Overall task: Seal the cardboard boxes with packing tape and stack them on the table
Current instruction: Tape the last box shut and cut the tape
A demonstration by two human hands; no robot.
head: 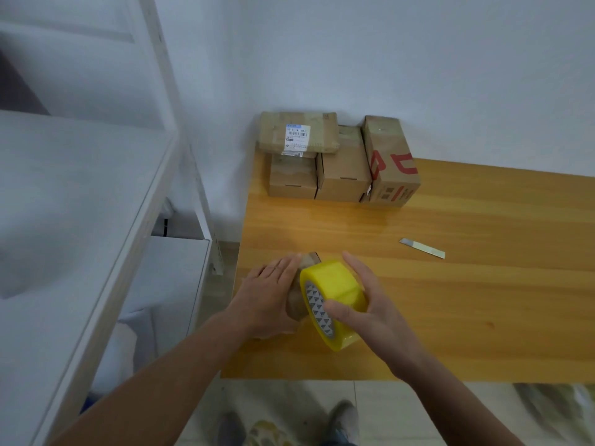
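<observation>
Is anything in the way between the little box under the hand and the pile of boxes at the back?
Nothing visible. Only bare table lies between the small box and the stack. The blade lies off to the right.

This is a plain indoor room, seemingly a home or small back room used for packing parcels. A smooth orange-brown wooden desk [483,300] sits in a corner of bare white painted walls [386,59]. Brown taped cardboard boxes [343,165] are piled at its back, one bearing a white barcoded shipping label [297,138]. A white framed shelf unit [135,220] stands alongside, over pale floor tiles [386,410].
</observation>
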